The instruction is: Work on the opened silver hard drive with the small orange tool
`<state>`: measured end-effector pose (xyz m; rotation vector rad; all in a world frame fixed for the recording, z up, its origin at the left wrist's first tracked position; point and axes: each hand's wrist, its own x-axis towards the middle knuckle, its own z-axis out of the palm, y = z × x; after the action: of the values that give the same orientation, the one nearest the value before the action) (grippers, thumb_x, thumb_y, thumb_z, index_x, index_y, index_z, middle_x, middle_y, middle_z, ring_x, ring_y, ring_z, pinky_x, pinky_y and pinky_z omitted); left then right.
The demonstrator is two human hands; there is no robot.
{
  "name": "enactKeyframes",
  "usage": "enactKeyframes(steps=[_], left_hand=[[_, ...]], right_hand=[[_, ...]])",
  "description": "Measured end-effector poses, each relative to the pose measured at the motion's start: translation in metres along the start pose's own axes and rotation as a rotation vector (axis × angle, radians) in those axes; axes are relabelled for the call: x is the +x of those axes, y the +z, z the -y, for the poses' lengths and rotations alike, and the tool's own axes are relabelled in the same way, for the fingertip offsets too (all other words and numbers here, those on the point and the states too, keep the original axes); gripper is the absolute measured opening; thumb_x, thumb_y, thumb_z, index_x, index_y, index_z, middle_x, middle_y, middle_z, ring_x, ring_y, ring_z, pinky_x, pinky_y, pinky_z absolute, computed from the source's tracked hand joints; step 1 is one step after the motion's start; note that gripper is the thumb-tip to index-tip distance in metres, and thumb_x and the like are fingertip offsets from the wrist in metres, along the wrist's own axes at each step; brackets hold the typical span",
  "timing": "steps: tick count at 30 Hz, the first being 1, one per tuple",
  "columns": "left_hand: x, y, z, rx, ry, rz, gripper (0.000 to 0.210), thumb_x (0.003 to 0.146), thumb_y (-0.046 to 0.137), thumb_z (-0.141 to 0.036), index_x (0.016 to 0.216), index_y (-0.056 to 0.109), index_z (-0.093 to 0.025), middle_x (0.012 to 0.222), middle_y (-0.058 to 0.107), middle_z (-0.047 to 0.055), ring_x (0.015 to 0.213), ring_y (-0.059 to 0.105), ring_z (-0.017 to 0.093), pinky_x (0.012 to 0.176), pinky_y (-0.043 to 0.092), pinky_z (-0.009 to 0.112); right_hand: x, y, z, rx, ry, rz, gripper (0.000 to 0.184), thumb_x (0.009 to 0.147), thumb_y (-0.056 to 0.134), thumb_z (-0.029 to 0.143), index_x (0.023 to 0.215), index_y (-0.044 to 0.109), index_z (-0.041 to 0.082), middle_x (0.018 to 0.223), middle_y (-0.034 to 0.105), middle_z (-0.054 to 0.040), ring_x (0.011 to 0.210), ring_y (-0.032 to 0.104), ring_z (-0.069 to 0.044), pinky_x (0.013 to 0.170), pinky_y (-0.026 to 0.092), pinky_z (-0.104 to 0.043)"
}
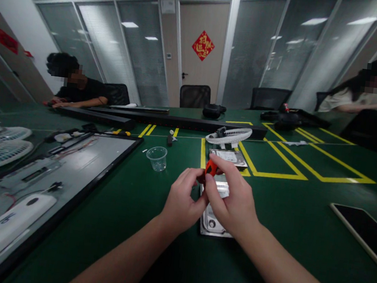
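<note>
Both hands meet over a silver hard drive (211, 223) lying on the green table. Between the thumb and fingers of my right hand (233, 199) is an orange-and-black screwdriver (211, 167), with its handle showing and its tip hidden. My left hand (183, 200) is closed, its fingertips pressed at the left side of the same screwdriver. The hands cover much of the drive below. Just beyond them lies a second hard drive (230, 157).
A clear plastic cup (157, 158) stands left of my hands. Farther left lies a large flat panel (106, 150) with parts on it. A white fan grille (231, 136) sits behind the drives, and a phone (365, 232) lies at right. Two people sit across the table.
</note>
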<state>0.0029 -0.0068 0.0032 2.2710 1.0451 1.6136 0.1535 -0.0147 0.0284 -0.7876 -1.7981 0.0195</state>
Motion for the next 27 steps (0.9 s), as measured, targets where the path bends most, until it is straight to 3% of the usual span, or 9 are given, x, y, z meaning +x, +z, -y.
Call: enactKeyframes(steps=[6,15,19,23,27], left_hand=[[-0.0011,0.0001,0.0033,0.026,-0.003,-0.021,0.021,0.085,0.065,-0.010,0.101,0.058,-0.021,0.092,0.063,0.002,0.084,0.059,0.019,0.074,0.048,0.031],[0.0011,-0.0018,-0.0015,-0.001,0.006,0.017,0.017,0.093,0.060,-0.014,0.110,0.060,-0.020,0.096,0.066,0.005,0.086,0.061,0.020,0.076,0.049,0.033],[-0.0005,-0.0010,0.0003,0.011,-0.008,-0.024,0.026,0.088,0.067,-0.015,0.112,0.058,-0.021,0.098,0.066,0.004,0.087,0.062,0.020,0.076,0.050,0.033],[-0.0005,-0.0018,0.0012,0.003,-0.005,0.006,0.021,0.088,0.064,-0.011,0.106,0.059,-0.021,0.096,0.065,0.004,0.086,0.061,0.020,0.075,0.049,0.033],[0.0013,-0.0023,-0.0015,-0.017,0.009,0.042,0.013,0.093,0.059,-0.011,0.102,0.060,-0.020,0.095,0.065,0.004,0.087,0.060,0.020,0.077,0.048,0.033]], right_hand=[[0.0025,-0.0006,0.0000,-0.022,0.000,-0.029,0.039,0.097,0.066,0.020,0.134,0.055,0.025,0.112,0.066,-0.0072,0.103,0.066,-0.022,0.093,0.058,-0.041],[-0.0003,-0.0004,0.0011,0.019,-0.004,0.012,0.046,0.100,0.054,0.017,0.145,0.050,0.027,0.130,0.068,-0.0096,0.117,0.066,-0.025,0.102,0.057,-0.046],[0.0006,-0.0008,0.0006,0.005,-0.002,0.000,0.044,0.099,0.057,0.018,0.143,0.052,0.027,0.123,0.067,-0.0093,0.110,0.066,-0.024,0.097,0.058,-0.045],[0.0025,-0.0011,0.0011,-0.014,0.006,-0.019,0.041,0.098,0.062,0.020,0.138,0.055,0.025,0.115,0.066,-0.0092,0.105,0.066,-0.023,0.093,0.059,-0.043],[0.0018,-0.0018,0.0015,0.011,0.001,0.006,0.044,0.099,0.058,0.018,0.143,0.054,0.023,0.123,0.066,-0.0108,0.114,0.065,-0.024,0.100,0.057,-0.043]])
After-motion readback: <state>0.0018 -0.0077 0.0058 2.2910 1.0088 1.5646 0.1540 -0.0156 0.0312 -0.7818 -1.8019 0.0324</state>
